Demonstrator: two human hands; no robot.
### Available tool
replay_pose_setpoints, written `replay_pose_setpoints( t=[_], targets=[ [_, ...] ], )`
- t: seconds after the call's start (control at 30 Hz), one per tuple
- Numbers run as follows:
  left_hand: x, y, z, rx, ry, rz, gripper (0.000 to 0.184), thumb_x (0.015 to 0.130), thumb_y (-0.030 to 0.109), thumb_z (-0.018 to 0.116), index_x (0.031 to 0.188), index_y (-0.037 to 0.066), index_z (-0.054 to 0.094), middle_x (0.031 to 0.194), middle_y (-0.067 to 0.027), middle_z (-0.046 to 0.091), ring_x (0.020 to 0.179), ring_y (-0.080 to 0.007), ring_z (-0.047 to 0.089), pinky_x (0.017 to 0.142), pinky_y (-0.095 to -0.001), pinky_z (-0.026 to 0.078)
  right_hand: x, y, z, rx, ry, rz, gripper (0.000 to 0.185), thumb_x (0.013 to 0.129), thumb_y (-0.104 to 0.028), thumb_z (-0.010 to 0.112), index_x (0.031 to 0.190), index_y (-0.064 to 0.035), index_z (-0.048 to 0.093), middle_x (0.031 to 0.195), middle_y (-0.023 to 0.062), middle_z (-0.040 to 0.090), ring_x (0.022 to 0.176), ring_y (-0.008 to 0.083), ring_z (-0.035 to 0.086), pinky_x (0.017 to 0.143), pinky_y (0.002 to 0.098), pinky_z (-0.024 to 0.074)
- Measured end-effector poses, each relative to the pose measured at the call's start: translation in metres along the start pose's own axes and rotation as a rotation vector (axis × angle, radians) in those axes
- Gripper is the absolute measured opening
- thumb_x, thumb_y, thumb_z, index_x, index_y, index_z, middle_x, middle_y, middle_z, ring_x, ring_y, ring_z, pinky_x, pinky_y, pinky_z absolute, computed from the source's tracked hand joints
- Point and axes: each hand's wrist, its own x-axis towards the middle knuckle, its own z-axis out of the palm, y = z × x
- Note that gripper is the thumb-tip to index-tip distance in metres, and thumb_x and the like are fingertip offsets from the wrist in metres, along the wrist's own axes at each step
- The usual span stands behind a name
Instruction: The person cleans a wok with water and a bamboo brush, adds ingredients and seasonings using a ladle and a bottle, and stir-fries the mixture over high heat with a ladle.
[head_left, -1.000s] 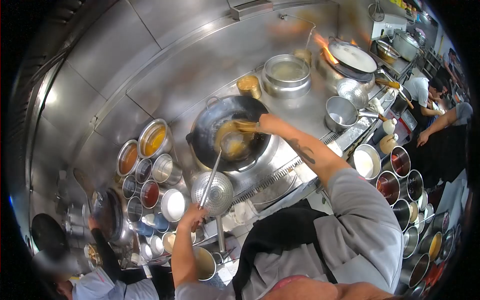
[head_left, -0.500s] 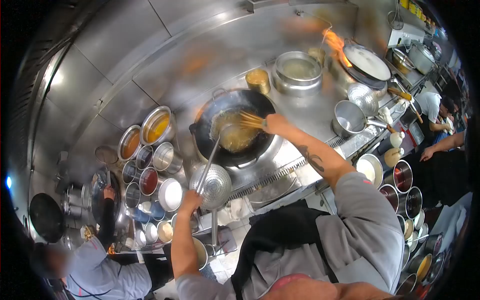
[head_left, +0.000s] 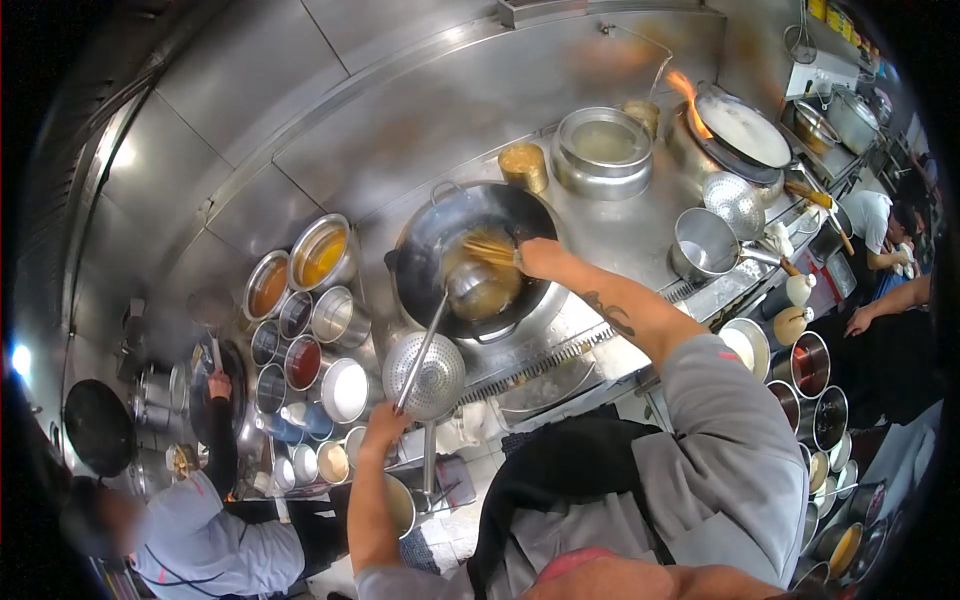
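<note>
A black wok sits on the steel range before me, with a murky yellowish liquid in its bottom. My left hand is wrapped round the long handle of a ladle, whose bowl is down in the wok. Over the wok's right side, my right hand grips a bamboo wok brush. Its bristles point left, close to the ladle bowl. A perforated strainer lies beyond my left hand, under the ladle handle.
Metal pots of sauces and powders crowd the left. Flame rises beside another wok at the back right. A saucepan and a lidded-looking round pot stand on the range. Co-workers work on both sides.
The brush has moved left and down relative to the wok, toward the ladle bowl. The ladle bowl sits lower in the wok. The flame at the back right has shrunk.
</note>
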Motion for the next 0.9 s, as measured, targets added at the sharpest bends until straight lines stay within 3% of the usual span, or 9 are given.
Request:
replay_pose_setpoints(
  t=[0.03,0.13,0.23,0.37,0.43,0.53,0.63,0.73,0.9],
  targets=[
    [0.002,-0.003,0.004,0.197,0.159,0.156,0.018,0.081,0.016,0.061,0.091,0.002,0.056,0.072,-0.0205,0.064,0.057,-0.0326,0.062,0.053,-0.0453,0.049,0.000,0.002,-0.001,-0.039,-0.016,-0.006,0.026,0.077,-0.024,0.061,0.087,-0.0012,0.070,0.088,0.0209,0.068,0.085,0.0359,0.067,0.077,0.0443,0.0530],
    [-0.013,0.031,-0.002,0.361,0.305,0.120,0.022,0.080,0.017,0.060,0.093,0.000,0.057,0.081,-0.0265,0.064,0.075,-0.0416,0.063,0.069,-0.0522,0.049,0.004,0.003,-0.011,-0.118,-0.030,-0.012,0.026,0.080,-0.025,0.060,0.087,-0.0025,0.070,0.088,0.0195,0.069,0.085,0.0348,0.067,0.077,0.0440,0.0531],
    [-0.009,0.036,0.000,0.367,0.268,0.090,0.023,0.079,0.020,0.063,0.089,0.000,0.059,0.081,-0.0235,0.065,0.081,-0.0415,0.063,0.073,-0.0507,0.050,0.006,-0.003,-0.023,-0.098,-0.001,0.074,0.027,0.082,-0.027,0.058,0.088,-0.0038,0.071,0.090,0.0190,0.069,0.086,0.0340,0.067,0.077,0.0440,0.0530],
    [0.005,0.016,0.011,0.233,0.242,0.200,0.025,0.078,0.021,0.065,0.086,-0.002,0.059,0.080,-0.0242,0.064,0.081,-0.0424,0.062,0.072,-0.0493,0.049,0.000,0.001,0.002,-0.154,-0.013,-0.018,0.028,0.083,-0.027,0.056,0.084,-0.0028,0.070,0.087,0.0187,0.069,0.084,0.0344,0.067,0.076,0.0445,0.0527],
    [0.006,0.007,0.012,0.161,0.233,0.217,0.028,0.077,0.023,0.066,0.086,-0.002,0.058,0.080,-0.0248,0.063,0.079,-0.0419,0.062,0.070,-0.0481,0.049,-0.002,0.006,-0.016,-0.071,-0.020,0.074,0.029,0.083,-0.028,0.057,0.084,-0.0025,0.070,0.088,0.0197,0.068,0.085,0.0346,0.066,0.077,0.0448,0.0526],
    [-0.003,0.025,0.001,0.146,0.128,0.167,0.028,0.075,0.023,0.069,0.085,-0.001,0.059,0.074,-0.0178,0.063,0.068,-0.0329,0.062,0.063,-0.0415,0.049,0.002,0.013,-0.010,0.027,0.083,0.066,0.031,0.082,-0.030,0.058,0.086,-0.0018,0.070,0.088,0.0211,0.068,0.085,0.0352,0.066,0.077,0.0452,0.0522],
    [-0.022,0.067,-0.007,-0.290,-0.176,-0.237,0.024,0.077,0.021,0.071,0.083,0.002,0.058,0.067,-0.0070,0.058,0.055,-0.0190,0.055,0.050,-0.0322,0.044,0.010,0.015,-0.003,0.089,0.049,0.097,0.033,0.081,-0.032,0.060,0.088,-0.0011,0.070,0.088,0.0217,0.067,0.084,0.0360,0.066,0.077,0.0455,0.0519],
    [-0.028,0.056,0.022,-0.684,-0.212,-0.291,0.019,0.081,0.017,0.070,0.081,0.004,0.055,0.062,-0.0004,0.052,0.047,-0.0100,0.046,0.041,-0.0258,0.037,0.015,0.030,-0.001,0.099,0.023,0.114,0.033,0.079,-0.032,0.061,0.086,-0.0003,0.070,0.085,0.0216,0.067,0.083,0.0370,0.066,0.076,0.0460,0.0514],
    [-0.020,0.092,0.041,-0.905,-0.248,-0.226,0.017,0.084,0.013,0.067,0.081,0.005,0.052,0.058,-0.0009,0.050,0.042,-0.0105,0.044,0.038,-0.0266,0.037,0.001,0.049,-0.019,0.065,-0.028,0.150,0.032,0.078,-0.032,0.064,0.085,-0.0008,0.070,0.081,0.0201,0.067,0.076,0.0370,0.065,0.073,0.0448,0.0512]
  ],
)
